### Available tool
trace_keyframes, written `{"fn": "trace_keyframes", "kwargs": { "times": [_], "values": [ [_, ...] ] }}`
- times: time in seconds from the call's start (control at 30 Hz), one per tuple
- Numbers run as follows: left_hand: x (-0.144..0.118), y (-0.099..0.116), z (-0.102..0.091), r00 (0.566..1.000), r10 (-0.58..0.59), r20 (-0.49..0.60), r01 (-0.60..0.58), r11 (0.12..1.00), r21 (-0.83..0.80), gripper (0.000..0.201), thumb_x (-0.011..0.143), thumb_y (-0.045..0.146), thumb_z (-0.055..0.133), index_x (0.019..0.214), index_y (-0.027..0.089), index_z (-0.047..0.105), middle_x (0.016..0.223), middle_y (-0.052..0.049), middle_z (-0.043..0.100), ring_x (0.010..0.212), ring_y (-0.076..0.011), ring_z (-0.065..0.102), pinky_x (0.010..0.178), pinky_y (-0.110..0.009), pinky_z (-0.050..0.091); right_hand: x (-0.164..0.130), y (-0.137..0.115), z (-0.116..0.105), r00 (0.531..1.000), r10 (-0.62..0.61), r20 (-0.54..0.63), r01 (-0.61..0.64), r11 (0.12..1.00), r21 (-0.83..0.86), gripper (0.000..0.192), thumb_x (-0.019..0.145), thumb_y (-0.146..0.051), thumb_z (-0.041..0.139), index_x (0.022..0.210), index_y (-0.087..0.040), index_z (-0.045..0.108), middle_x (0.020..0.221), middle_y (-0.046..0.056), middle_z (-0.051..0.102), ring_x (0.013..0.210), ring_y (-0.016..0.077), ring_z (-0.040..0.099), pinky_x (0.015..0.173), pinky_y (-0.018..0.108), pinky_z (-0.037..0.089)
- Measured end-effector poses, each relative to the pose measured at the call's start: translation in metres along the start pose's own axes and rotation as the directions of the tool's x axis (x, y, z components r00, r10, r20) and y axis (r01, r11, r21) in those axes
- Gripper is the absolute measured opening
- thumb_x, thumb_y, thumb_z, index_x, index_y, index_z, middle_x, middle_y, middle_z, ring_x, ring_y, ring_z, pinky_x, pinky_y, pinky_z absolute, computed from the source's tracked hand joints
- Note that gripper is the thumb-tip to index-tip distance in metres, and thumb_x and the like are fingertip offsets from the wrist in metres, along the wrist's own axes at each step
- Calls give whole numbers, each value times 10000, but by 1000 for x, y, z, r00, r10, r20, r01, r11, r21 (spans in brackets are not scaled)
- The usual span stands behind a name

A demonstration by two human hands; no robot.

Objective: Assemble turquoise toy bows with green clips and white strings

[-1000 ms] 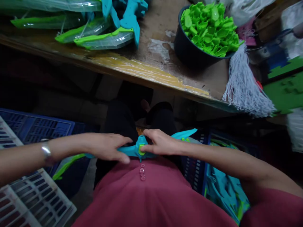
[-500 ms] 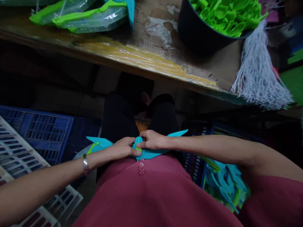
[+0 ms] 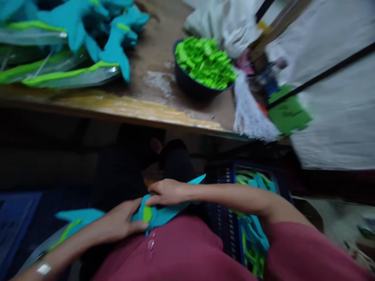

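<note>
In my lap, against the dark red shirt, lies a turquoise plastic piece point(image 3: 166, 214) with pointed, wing-like ends and a small lime-green part point(image 3: 147, 213) at its middle. My left hand point(image 3: 125, 222) is closed on its left side, thumb beside the green part. From above right, my right hand point(image 3: 168, 192) grips the same piece close to the green part, fingers bent over it. Motion blur and my fingers hide how the green part sits in it. Under my left forearm shows another turquoise end with a lime-green strip point(image 3: 68, 232) and some clear plastic.
Ahead is a worn wooden table point(image 3: 146, 111). It bears turquoise pieces point(image 3: 117, 50), clear cases with green edges point(image 3: 76, 76), a dark tub point(image 3: 190, 80) of lime-green parts, and white strings point(image 3: 254, 117) over the edge. At my right stands a blue crate point(image 3: 227, 218) with turquoise and green pieces.
The view has swung up and to the right, so the tub and table sit lower and further left. Both hands still hold the turquoise piece; my right hand's fingers sit slightly higher over it.
</note>
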State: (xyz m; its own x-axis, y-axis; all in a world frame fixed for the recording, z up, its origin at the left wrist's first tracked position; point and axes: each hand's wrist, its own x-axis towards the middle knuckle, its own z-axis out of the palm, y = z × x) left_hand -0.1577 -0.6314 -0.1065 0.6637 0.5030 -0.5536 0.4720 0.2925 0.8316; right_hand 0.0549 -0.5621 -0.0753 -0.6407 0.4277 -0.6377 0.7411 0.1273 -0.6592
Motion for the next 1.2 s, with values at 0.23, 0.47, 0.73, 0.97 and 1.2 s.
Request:
{"fn": "trace_keyframes", "kwargs": {
  "times": [0.23,0.47,0.73,0.97,1.2],
  "values": [
    [-21,-71,-11,980,60,-187,-3,956,292,625,890,507,584,1510,457,518,1546,-13,577,1407,-418,531,1176,-579,413,-90,33,-128,589,-56,-806,-238,941,-239,237,1034,-340,558,1118,-203,732,1091,35,756,999,143,686,908,238,493],
    [-24,-34,-9,786,249,-566,167,796,582,814,832,81,376,1623,271,353,1205,-139,694,1101,-372,666,954,-547,515,-141,127,-214,232,298,-926,-751,660,24,282,956,-288,604,1009,-53,750,1012,231,742,975,289,669,835,336,458],
    [20,-26,28,757,207,-620,215,816,536,680,843,124,467,1514,83,369,1236,-198,574,1203,-385,577,1040,-521,494,-145,158,-210,237,415,-878,-832,554,37,233,941,-194,610,1053,-59,763,1044,201,747,1018,265,672,860,345,450],
    [26,-25,3,917,-208,-340,137,966,-220,854,607,327,805,1373,161,467,1197,-122,612,1099,-351,628,934,-474,527,-153,162,-214,191,427,-884,-843,533,75,149,995,-300,644,1016,-162,695,1052,48,710,1000,185,667,955,397,540],
    [14,-22,-5,988,-152,-38,111,849,-517,521,588,414,846,971,159,602,823,-7,640,691,-159,583,574,-263,481,-156,141,-189,117,307,-945,-782,615,103,327,1028,-245,408,1142,-84,668,1078,259,698,1065,348,648,888,442,433]
  ]
}}
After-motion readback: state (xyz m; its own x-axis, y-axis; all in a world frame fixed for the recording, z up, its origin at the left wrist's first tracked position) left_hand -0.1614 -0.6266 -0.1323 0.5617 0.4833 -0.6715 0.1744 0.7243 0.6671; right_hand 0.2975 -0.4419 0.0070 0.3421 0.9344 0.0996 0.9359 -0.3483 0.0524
